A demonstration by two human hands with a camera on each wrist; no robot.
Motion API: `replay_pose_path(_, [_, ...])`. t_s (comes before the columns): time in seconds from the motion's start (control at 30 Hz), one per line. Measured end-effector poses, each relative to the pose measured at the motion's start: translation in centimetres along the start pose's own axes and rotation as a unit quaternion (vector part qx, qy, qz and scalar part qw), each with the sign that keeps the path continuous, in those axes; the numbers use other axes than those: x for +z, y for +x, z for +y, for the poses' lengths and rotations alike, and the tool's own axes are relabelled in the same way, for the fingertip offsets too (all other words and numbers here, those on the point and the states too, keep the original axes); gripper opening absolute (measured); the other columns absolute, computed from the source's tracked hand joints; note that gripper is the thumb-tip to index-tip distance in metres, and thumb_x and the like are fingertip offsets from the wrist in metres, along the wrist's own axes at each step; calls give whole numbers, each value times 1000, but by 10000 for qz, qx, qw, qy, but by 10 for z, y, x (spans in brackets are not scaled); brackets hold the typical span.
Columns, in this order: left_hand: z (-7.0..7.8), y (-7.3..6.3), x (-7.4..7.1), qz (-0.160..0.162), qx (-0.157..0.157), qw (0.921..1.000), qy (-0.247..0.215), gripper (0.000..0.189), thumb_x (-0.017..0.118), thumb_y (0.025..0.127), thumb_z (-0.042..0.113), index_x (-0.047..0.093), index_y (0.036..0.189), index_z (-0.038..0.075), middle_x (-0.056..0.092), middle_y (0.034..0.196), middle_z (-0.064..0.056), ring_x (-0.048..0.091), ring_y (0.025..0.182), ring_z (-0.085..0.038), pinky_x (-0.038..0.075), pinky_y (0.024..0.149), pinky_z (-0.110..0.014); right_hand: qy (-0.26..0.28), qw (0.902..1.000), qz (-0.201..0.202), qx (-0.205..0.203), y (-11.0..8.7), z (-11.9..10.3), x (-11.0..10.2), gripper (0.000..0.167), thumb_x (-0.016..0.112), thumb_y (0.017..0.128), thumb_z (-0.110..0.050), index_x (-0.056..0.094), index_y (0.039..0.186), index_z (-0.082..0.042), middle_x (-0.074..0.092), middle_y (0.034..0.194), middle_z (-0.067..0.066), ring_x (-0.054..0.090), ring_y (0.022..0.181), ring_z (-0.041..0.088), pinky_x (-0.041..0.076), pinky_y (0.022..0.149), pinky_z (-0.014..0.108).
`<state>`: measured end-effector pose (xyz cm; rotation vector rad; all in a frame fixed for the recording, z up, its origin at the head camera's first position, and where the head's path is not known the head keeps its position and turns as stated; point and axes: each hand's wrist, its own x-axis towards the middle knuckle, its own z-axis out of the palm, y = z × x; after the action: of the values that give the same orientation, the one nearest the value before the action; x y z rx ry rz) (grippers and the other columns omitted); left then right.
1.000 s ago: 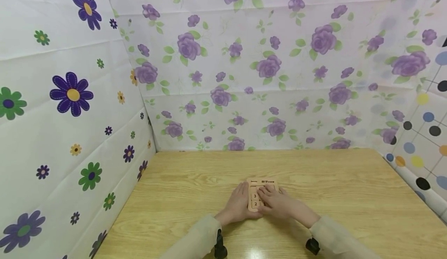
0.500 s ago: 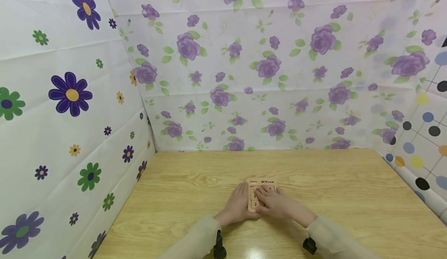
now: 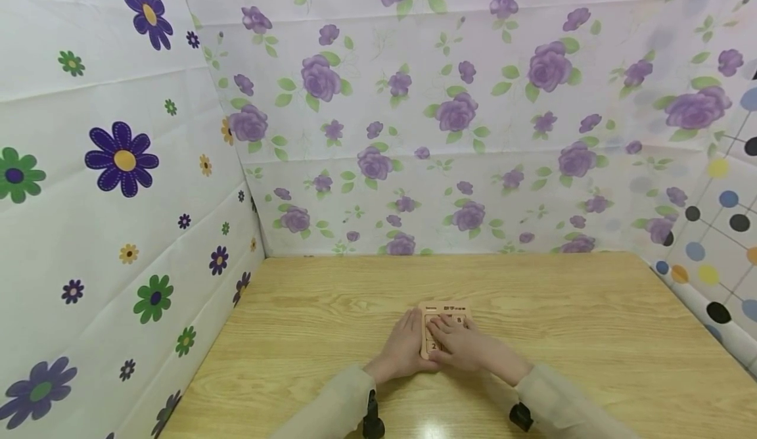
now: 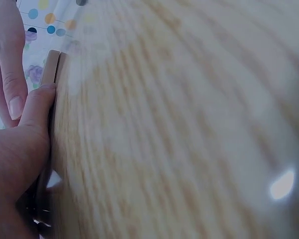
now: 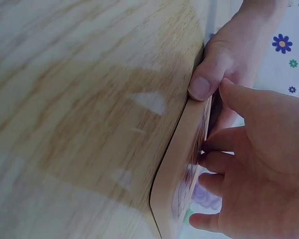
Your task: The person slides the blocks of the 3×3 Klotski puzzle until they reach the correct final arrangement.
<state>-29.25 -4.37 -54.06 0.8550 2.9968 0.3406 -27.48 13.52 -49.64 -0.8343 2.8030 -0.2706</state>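
Observation:
A flat wooden number sliding puzzle [image 3: 437, 305] lies on the table, with printed characters along its far edge. My left hand [image 3: 401, 348] holds it at the near left corner, fingers laid along the left side. In the right wrist view, the thumb of that hand rests against the near edge of the puzzle [image 5: 175, 157]. Over the number tiles is my right hand [image 3: 464, 347], its fingertips touching them and its fingers loosely spread. The tiles marked 2 and 8 show; the right hand hides most of the others.
The wood-grain table [image 3: 319, 294] extends around the puzzle. A purple-flowered cloth [image 3: 414, 183] hangs behind it, a daisy-print cloth [image 3: 89, 229] stands at the left and a dotted cloth [image 3: 724, 242] at the right. Black wrist cameras [image 3: 372, 419] sit at both sleeves.
My right hand has shifted slightly left across the tiles, covering the 3 and uncovering the 8. The left hand and the puzzle keep their place.

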Motion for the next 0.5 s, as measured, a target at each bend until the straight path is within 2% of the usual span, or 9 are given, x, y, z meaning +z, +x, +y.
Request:
replay_pose_path(0.27, [0,0,-1,-24,3,10000,5,113,70,78,61,18,150,-9,24,157,-24,24,147,-34,26,120,-42,56,10000,-23,45,1,1,2,70,41,99,-54,31,152,-10,32,157,11,21,148,32,20,114,66])
replay_pose_path(0.5, [0,-1,-1,56,19,9999,-146,115,69,77,64,18,150,-10,24,157,-26,24,147,-35,26,120,-43,285,9995,94,-109,0,9,5,69,40,99,-54,31,152,-10,30,157,13,20,148,34,17,114,67])
